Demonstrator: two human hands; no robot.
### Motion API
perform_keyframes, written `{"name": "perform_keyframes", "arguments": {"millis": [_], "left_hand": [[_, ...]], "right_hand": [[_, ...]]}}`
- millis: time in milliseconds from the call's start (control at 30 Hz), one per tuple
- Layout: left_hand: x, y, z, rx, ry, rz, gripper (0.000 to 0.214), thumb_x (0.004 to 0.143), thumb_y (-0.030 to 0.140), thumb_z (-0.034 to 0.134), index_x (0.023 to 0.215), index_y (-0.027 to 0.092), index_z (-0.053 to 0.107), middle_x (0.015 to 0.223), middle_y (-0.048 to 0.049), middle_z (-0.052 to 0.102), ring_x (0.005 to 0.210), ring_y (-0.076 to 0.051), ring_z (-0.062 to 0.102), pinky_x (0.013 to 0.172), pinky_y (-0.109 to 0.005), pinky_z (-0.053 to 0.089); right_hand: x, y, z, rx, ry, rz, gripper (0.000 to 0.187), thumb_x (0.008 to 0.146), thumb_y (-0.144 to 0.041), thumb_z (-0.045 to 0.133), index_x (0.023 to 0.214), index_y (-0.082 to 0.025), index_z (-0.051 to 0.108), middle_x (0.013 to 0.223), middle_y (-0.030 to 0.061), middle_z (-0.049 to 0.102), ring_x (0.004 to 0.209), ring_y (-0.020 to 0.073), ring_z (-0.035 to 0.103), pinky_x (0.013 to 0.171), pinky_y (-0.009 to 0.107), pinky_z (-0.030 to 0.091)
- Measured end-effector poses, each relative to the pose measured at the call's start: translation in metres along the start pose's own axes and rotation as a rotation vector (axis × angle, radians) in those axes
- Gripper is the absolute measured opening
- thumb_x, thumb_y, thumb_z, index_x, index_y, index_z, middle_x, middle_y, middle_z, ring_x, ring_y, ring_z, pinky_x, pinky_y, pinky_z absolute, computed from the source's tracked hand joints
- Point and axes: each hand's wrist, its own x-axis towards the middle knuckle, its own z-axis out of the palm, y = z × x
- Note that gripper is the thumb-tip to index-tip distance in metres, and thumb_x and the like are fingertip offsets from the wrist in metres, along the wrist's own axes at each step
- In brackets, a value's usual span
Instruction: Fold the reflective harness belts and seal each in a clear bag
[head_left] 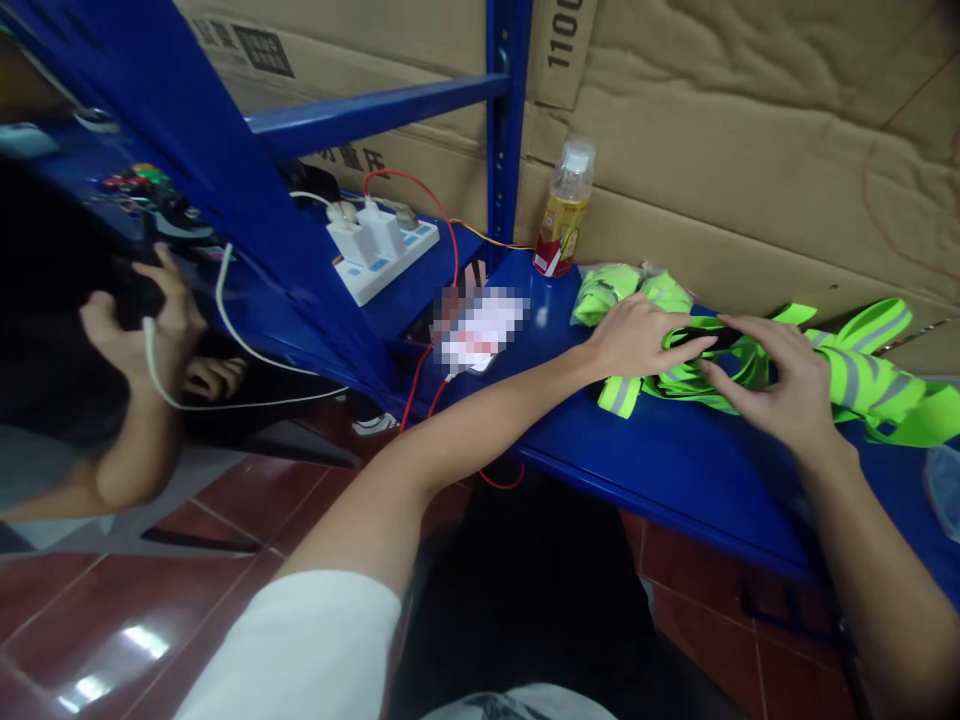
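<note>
Neon yellow-green reflective straps [862, 375] with grey stripes lie bunched and looped on the blue shelf [675, 460]. My left hand [649, 335] reaches across from the left, its thumb and fingers closed round the left part of the bunch, by a small black piece [720, 340]. From the right, my right hand [791, 385] has its thumb and fingers curled round the loops near the same black piece. The two hands' fingertips are close together. Behind my left hand lies a clear bag of folded yellow-green material [615, 290].
A red-and-gold bottle [561, 220] stands by the cardboard. Left of my arm lie a blurred-out phone [480, 335] with a red cable and a white power strip [390, 260]. A blue upright [225, 150] separates a co-worker's hand [161, 320] holding something dark.
</note>
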Motion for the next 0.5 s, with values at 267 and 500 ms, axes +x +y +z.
{"name": "perform_keyframes", "arguments": {"millis": [267, 500], "left_hand": [[0.002, -0.002, 0.001, -0.029, -0.153, 0.129, 0.034, 0.102, 0.052, 0.063, 0.118, 0.028, 0.082, 0.091, -0.0066, 0.081, 0.099, -0.030, 0.075, 0.101, -0.049, 0.049], [0.003, -0.002, -0.002, -0.029, -0.186, 0.075, 0.047, 0.100, 0.041, 0.064, 0.143, 0.024, 0.068, 0.103, -0.0058, 0.081, 0.108, -0.031, 0.073, 0.110, -0.051, 0.047]], "right_hand": [[-0.010, 0.022, -0.004, 0.033, 0.015, 0.232, 0.060, 0.082, -0.037, 0.081, 0.139, -0.019, 0.078, 0.130, 0.0157, 0.081, 0.118, 0.0376, 0.079, 0.105, 0.051, 0.061], [-0.022, 0.041, -0.017, 0.105, 0.061, 0.345, 0.048, 0.074, -0.034, 0.083, 0.120, -0.022, 0.087, 0.104, 0.0089, 0.086, 0.090, 0.0306, 0.080, 0.089, 0.045, 0.062]]}}
